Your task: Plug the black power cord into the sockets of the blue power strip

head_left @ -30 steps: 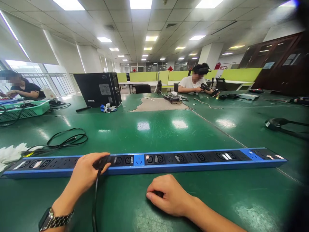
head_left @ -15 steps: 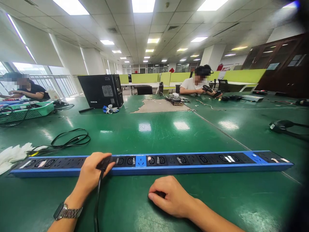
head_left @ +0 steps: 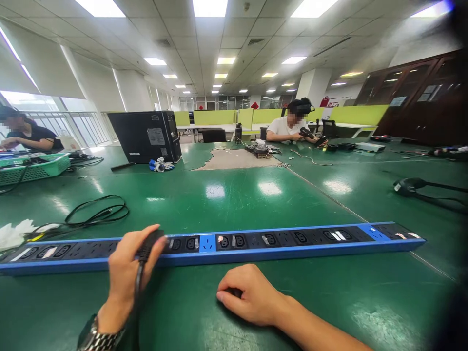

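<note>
A long blue-and-black power strip [head_left: 285, 251] lies across the green table in front of me, its sockets facing up. My left hand [head_left: 126, 263], a metal watch on its wrist, is closed round a black power plug [head_left: 149, 243] above the left half of the strip. The plug's cord [head_left: 137, 302] runs down from the palm past the wrist. Whether the plug's tip touches a socket cannot be made out. In front of the strip's middle, my right hand [head_left: 252, 295] rests on the table with its fingers curled in, a dark hollow between thumb and fingers.
A coiled black cable [head_left: 98, 212] and white tissue [head_left: 16, 233] lie at left, behind the strip. Farther back are a green basket [head_left: 36, 169], a black computer case [head_left: 144, 139] and circuit parts [head_left: 261, 148]. A black headset [head_left: 409, 186] lies at right. Two people sit beyond.
My left hand has tilted and risen slightly with the plug, blurred by motion. My right hand holds the same pose. The whole view has shifted, so things appear farther left.
</note>
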`<state>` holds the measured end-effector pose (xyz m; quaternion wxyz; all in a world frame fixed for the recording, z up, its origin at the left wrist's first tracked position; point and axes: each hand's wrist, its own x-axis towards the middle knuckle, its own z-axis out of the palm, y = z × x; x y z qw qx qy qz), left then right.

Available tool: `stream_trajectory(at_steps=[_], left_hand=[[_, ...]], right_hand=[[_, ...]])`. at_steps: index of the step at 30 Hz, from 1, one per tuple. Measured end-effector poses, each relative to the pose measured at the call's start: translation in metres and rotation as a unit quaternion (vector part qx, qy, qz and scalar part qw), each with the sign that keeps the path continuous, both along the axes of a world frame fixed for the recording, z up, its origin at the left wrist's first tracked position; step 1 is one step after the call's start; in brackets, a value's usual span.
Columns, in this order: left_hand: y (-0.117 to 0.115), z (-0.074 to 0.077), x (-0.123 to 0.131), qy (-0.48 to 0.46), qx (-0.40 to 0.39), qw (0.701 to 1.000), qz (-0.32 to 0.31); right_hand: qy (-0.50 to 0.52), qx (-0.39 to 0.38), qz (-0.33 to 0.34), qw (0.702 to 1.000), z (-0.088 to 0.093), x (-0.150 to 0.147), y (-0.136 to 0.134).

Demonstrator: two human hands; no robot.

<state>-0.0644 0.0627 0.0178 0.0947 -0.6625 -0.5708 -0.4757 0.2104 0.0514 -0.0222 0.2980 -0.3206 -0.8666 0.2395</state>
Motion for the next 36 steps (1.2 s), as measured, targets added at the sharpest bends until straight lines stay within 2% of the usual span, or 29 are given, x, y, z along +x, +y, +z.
stream_trajectory(at_steps=[2,5,8,12,21,29,36], left_hand=[[0.002,-0.004,0.017,0.036,-0.027,0.997,-0.058],[0.009,-0.009,0.043,0.058,-0.05,0.992,-0.105],[0.016,-0.011,0.064,0.063,-0.06,0.99,-0.113],[0.024,-0.014,0.079,0.09,-0.058,0.99,-0.087],[0.021,-0.011,0.09,0.141,-0.059,0.987,-0.046],[0.02,-0.011,0.096,0.137,-0.066,0.987,-0.06],[0.018,-0.021,0.09,0.099,-0.059,0.99,-0.076]], right_hand=[[-0.01,-0.001,-0.003,1.0,0.0,-0.003,0.0],[-0.023,-0.002,-0.005,1.0,0.0,-0.006,0.0],[-0.026,-0.005,-0.005,1.0,-0.001,-0.007,-0.001],[-0.022,-0.01,-0.002,1.0,-0.001,-0.005,0.0],[-0.038,-0.011,-0.002,0.999,0.0,-0.004,0.0],[-0.048,-0.005,0.0,0.999,0.002,-0.003,-0.001],[-0.035,0.007,0.004,0.999,0.001,-0.002,-0.002]])
